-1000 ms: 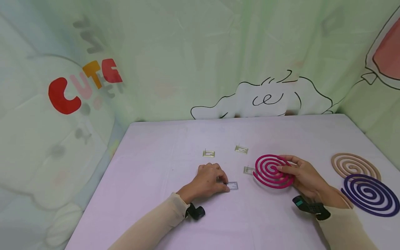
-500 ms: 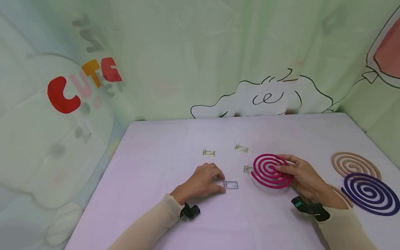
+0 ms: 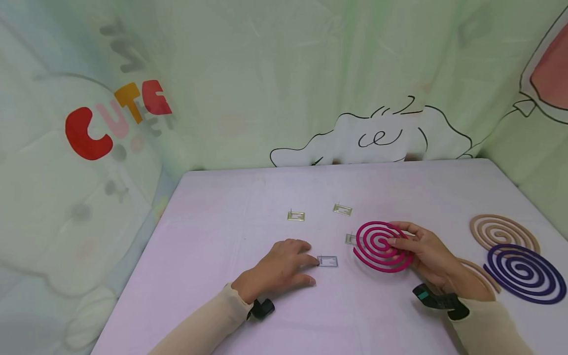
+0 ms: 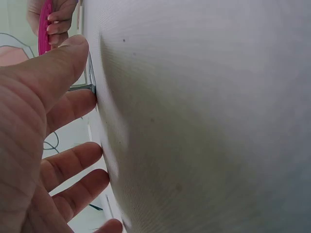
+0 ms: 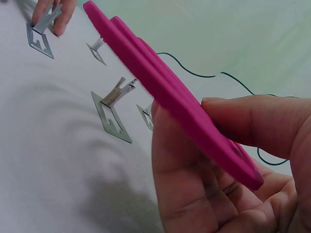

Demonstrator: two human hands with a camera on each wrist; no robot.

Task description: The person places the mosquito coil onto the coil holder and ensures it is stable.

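Note:
My right hand [image 3: 432,256] pinches a pink mosquito coil [image 3: 381,241] between thumb and fingers, holding it tilted above the table. In the right wrist view the coil [image 5: 180,102] appears almost edge-on. My left hand [image 3: 281,268] lies low over the cloth with its fingers spread, holding nothing. Right at its fingertips is a flat metal coil stand [image 3: 327,265] with a raised prong. A second stand [image 5: 111,116] sits below the pink coil, partly covered by it in the head view. Farther back lie two more stands, one at left [image 3: 296,219] and one at right [image 3: 342,213].
To the right, a purple coil [image 3: 522,268] overlaps a tan coil [image 3: 501,235]. Another tan coil [image 3: 481,273] is partly hidden behind my right wrist. A pale cloth [image 3: 213,222] covers the table, and a printed curtain [image 3: 248,98] hangs behind its far edge.
My left hand has let go of the near metal stand, drawn back to the left and spread its fingers. The pink coil has shifted slightly left in my right hand.

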